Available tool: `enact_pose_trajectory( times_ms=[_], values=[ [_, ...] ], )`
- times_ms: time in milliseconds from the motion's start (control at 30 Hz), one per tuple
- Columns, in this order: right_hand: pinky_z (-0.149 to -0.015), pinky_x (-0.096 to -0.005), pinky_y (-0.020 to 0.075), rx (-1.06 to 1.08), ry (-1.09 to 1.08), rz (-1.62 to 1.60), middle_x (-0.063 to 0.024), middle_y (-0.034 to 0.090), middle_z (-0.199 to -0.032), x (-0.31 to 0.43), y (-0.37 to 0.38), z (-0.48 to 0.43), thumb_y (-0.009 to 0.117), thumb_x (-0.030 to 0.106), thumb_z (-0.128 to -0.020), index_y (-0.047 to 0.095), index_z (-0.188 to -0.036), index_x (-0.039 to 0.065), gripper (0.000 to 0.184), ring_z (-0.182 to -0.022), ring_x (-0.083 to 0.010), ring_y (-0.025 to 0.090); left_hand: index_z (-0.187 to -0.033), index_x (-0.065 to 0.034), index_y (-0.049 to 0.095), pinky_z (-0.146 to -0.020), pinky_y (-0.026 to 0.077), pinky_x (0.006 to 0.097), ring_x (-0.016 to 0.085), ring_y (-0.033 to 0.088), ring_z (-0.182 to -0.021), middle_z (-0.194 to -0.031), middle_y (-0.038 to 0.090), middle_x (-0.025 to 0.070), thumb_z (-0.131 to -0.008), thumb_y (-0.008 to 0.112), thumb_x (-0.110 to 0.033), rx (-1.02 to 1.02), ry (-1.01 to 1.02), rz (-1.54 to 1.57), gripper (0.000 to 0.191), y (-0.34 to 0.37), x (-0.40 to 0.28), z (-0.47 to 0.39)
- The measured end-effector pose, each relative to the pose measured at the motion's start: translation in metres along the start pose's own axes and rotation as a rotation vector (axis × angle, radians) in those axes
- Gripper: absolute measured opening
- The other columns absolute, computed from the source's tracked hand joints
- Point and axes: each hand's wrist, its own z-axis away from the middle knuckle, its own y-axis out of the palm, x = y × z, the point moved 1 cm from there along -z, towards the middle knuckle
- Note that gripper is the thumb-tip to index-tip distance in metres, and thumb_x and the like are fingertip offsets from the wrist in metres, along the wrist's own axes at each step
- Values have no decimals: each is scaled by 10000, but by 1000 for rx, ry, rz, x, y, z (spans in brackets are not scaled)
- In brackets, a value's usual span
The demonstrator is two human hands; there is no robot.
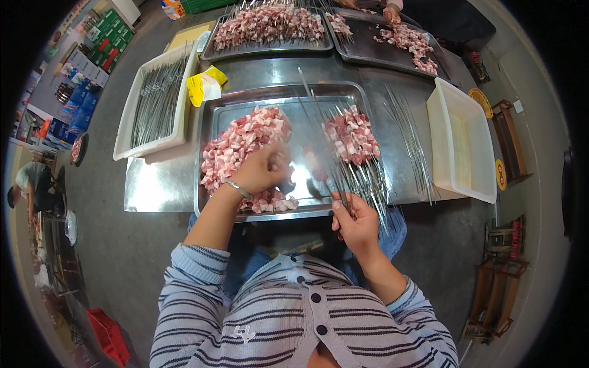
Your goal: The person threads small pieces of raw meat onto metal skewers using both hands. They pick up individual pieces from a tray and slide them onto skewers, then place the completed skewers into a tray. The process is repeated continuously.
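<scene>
Before me a metal tray (pixel 317 202) holds a heap of diced raw meat (pixel 248 133) on its left side. Over the heap's right edge is my left hand (pixel 264 168), its fingers curled and blurred; whether a meat piece is in them cannot be made out. My right hand (pixel 356 223) grips several metal skewers (pixel 333 168) by their lower ends, and their tips point up and away from me. Blurred pink meat shows beside these skewers. Just beyond that hand, loaded meat skewers (pixel 352 138) lie in the tray's right part, handles over the near rim.
A white plastic bin (pixel 122 138) full of metal skewers stands left, beside a yellow packet (pixel 197 89). Loose skewers (pixel 412 142) and another white bin (pixel 460 152) are right. Behind lie a tray of loaded skewers (pixel 271 27) and another tray (pixel 368 46), where another person's hand (pixel 392 14) reaches in.
</scene>
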Motion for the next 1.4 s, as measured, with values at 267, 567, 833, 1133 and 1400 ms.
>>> enact_pose_trajectory(
  times_ms=[267,567,833,1133,1400],
  values=[
    [-476,-208,411,78,-148,343,-4,590,-630,-21,11,17,591,62,-886,641,-1080,-6,211,-507,-52,521,-1151,32,516,-933,503,409,289,599,-1027,-1129,592,182,-984,389,-121,-608,-84,1303,259,-14,16,0],
    [-473,-211,412,42,-189,420,-11,582,-594,-28,15,10,600,63,-878,655,-1053,-1,194,-496,-54,521,-1135,21,513,-859,529,420,301,620,-973,-1079,612,174,-1003,362,-197,-586,19,1192,297,-11,6,1],
    [-476,-216,413,20,-191,436,-17,577,-585,-23,19,11,598,70,-878,655,-1049,2,193,-495,-52,521,-1103,-8,520,-790,549,424,292,639,-895,-971,631,161,-999,373,-235,-587,75,1137,290,7,1,0],
    [-492,-269,417,-16,-210,385,-121,538,-578,-12,33,9,590,81,-857,647,-1009,21,173,-476,-121,496,-1009,-17,513,-643,547,354,237,634,-707,-838,640,133,-995,361,-260,-715,172,899,287,35,0,-11],
    [-482,-210,379,15,-123,170,-10,534,-577,-7,32,-12,571,82,-896,628,-1052,2,184,-512,-47,494,-1139,-19,545,-776,490,307,144,588,-886,-1031,641,79,-987,397,-271,-344,59,744,329,42,-20,8]
  ],
)
